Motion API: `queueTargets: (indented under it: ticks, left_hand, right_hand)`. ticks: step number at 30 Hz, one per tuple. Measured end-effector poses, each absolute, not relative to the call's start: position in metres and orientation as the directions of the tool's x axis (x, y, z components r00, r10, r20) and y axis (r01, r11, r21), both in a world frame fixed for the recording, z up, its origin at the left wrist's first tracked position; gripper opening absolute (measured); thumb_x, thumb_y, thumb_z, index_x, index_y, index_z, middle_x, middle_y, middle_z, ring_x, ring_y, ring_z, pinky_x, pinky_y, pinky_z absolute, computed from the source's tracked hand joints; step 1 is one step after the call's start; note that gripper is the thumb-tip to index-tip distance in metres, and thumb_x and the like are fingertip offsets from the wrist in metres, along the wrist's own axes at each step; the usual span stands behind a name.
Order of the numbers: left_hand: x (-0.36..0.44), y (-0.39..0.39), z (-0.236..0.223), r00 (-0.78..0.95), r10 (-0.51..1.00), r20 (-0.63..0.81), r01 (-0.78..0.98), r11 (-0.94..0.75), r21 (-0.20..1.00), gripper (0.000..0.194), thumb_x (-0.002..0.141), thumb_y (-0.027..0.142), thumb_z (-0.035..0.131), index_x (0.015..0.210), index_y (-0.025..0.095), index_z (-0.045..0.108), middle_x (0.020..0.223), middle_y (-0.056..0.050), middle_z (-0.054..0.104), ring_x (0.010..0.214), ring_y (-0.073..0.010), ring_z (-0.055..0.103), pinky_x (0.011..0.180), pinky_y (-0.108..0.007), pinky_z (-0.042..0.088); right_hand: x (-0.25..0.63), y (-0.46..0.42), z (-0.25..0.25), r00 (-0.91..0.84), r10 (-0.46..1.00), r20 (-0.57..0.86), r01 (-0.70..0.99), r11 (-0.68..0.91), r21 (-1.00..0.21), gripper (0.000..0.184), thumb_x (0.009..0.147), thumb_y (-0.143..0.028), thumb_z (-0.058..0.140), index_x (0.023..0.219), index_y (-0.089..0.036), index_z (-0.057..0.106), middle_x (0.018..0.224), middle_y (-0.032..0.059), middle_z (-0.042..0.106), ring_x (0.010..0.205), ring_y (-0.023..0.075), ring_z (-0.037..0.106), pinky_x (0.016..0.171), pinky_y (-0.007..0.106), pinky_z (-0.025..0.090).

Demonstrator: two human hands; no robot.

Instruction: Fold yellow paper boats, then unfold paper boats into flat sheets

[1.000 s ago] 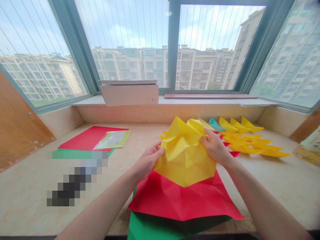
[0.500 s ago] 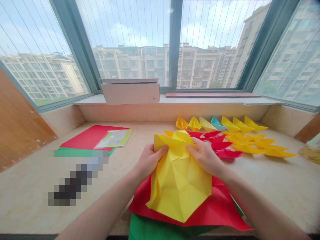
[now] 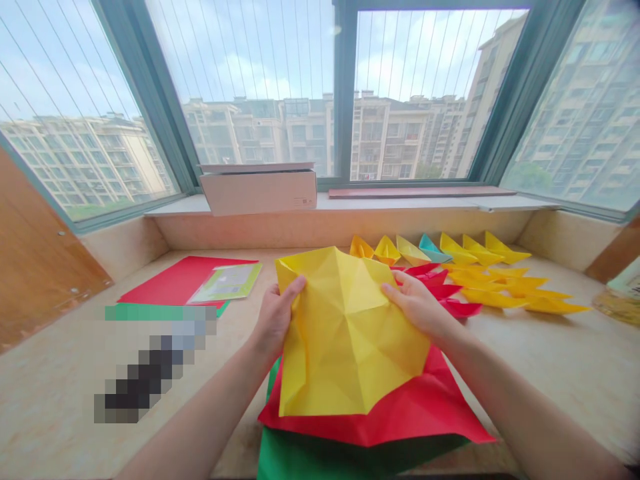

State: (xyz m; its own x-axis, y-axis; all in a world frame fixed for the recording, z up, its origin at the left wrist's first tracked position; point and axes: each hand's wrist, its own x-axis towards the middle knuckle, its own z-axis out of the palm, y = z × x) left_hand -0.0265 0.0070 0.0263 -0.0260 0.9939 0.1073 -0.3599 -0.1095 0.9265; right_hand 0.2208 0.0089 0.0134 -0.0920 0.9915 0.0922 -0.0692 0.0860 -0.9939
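A creased sheet of yellow paper [image 3: 345,327] is spread out between my two hands, its fold lines meeting near the middle. My left hand [image 3: 281,310] pinches its left edge, thumb on top. On the opposite edge, my right hand [image 3: 413,300] grips with the thumb in front and fingers behind. Beneath lies a creased red sheet [image 3: 400,423], and below that a green sheet [image 3: 300,457] at the counter's front edge. Beyond my right hand stand red paper boats [image 3: 463,308], partly hidden by the yellow sheet and the hand.
Several yellow paper boats [image 3: 547,303] and one blue boat [image 3: 433,249] stand in rows at the right. Flat red paper [image 3: 165,280] with a clear packet [image 3: 227,281] lies at the left, near a pixelated patch. A white box [image 3: 260,192] sits on the sill.
The yellow paper has opened from a crumpled, partly folded shape into a wider, flatter sheet. My hands have moved apart, the left one leftward. The view has tilted slightly.
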Motion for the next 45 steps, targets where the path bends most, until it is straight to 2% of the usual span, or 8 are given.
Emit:
queueTargets:
  ticks: [18,23,27,30,34,37,41,45]
  left_hand:
    - [-0.041,0.018,0.034,0.17,0.985,0.011,-0.418,0.062,0.906,0.031,0.073,0.025,0.055,0.096,0.009,0.068,0.085,-0.011,0.076,0.083,-0.0275,0.074,0.072,-0.034,0.058]
    - [-0.057,-0.007,0.049,0.296,0.954,0.041,-0.208,0.023,0.978,0.032,0.076,0.025,0.068,0.106,0.012,0.068,0.091,-0.011,0.077,0.087,-0.0278,0.074,0.076,-0.035,0.058]
    - [-0.073,-0.023,0.033,0.372,0.928,0.035,0.087,-0.072,0.994,0.038,0.083,0.032,0.064,0.117,0.014,0.064,0.107,-0.014,0.074,0.094,-0.0297,0.073,0.082,-0.042,0.058]
    - [-0.078,-0.029,0.015,0.235,0.96,0.154,0.543,-0.261,0.798,0.051,0.082,0.021,0.057,0.132,0.012,0.055,0.121,-0.018,0.068,0.107,-0.0322,0.068,0.093,-0.049,0.053]
    - [-0.065,-0.043,0.013,0.397,0.821,0.41,0.82,-0.518,0.245,0.078,0.074,0.003,0.056,0.149,0.016,0.038,0.153,-0.018,0.041,0.144,-0.0334,0.033,0.116,-0.054,0.028]
    - [-0.042,-0.06,0.027,0.681,0.691,0.242,0.704,-0.709,0.045,0.064,0.081,-0.003,0.046,0.138,0.026,0.054,0.156,-0.01,0.04,0.146,-0.0295,0.031,0.119,-0.054,0.02]
    - [-0.016,-0.075,0.038,0.756,0.647,-0.103,0.653,-0.732,0.197,0.047,0.094,0.016,0.044,0.14,0.014,0.053,0.145,-0.02,0.051,0.132,-0.0319,0.052,0.11,-0.046,0.039]
    - [-0.014,-0.078,0.032,0.721,0.651,-0.238,0.693,-0.668,0.271,0.066,0.092,0.059,0.048,0.152,0.034,0.034,0.157,-0.017,0.035,0.139,-0.0455,0.037,0.103,-0.067,0.036]
  right_hand:
    - [0.256,-0.003,0.023,0.134,0.963,0.236,0.105,0.223,-0.969,0.066,0.085,-0.035,0.06,0.147,-0.025,0.037,0.123,0.0117,0.069,0.102,0.028,0.072,0.079,0.039,0.062]
    - [0.27,-0.039,0.006,0.089,0.892,0.443,0.515,0.339,-0.787,0.061,0.092,-0.03,0.052,0.151,-0.03,0.035,0.145,0.0062,0.055,0.129,0.0252,0.055,0.107,0.044,0.047]
    - [0.264,-0.055,-0.019,-0.044,0.938,0.343,0.789,0.243,-0.565,0.047,0.094,-0.019,0.041,0.14,-0.018,0.053,0.138,0.0132,0.06,0.129,0.027,0.056,0.11,0.045,0.042]
    - [0.251,-0.06,-0.037,-0.097,0.959,0.268,0.917,0.19,-0.351,0.056,0.089,-0.006,0.037,0.144,-0.009,0.048,0.141,0.0204,0.055,0.124,0.0304,0.059,0.104,0.045,0.047]
    - [0.238,-0.067,-0.042,-0.139,0.966,0.216,0.985,0.158,-0.072,0.066,0.083,0.002,0.037,0.146,-0.014,0.046,0.147,0.02,0.048,0.102,0.029,0.07,0.084,0.038,0.056]
    - [0.232,-0.072,-0.036,-0.147,0.971,0.186,0.987,0.132,0.092,0.06,0.087,0.0,0.035,0.143,-0.015,0.049,0.147,0.0212,0.047,0.084,0.0262,0.073,0.069,0.035,0.057]
    - [0.227,-0.075,-0.032,-0.128,0.975,0.181,0.981,0.097,0.169,0.058,0.09,0.0,0.033,0.145,-0.015,0.046,0.149,0.0232,0.044,0.078,0.0252,0.074,0.064,0.034,0.057]
    - [0.228,-0.076,-0.033,-0.108,0.972,0.211,0.982,0.071,0.175,0.057,0.091,0.0,0.033,0.144,-0.014,0.049,0.149,0.0248,0.044,0.099,0.03,0.071,0.076,0.038,0.057]
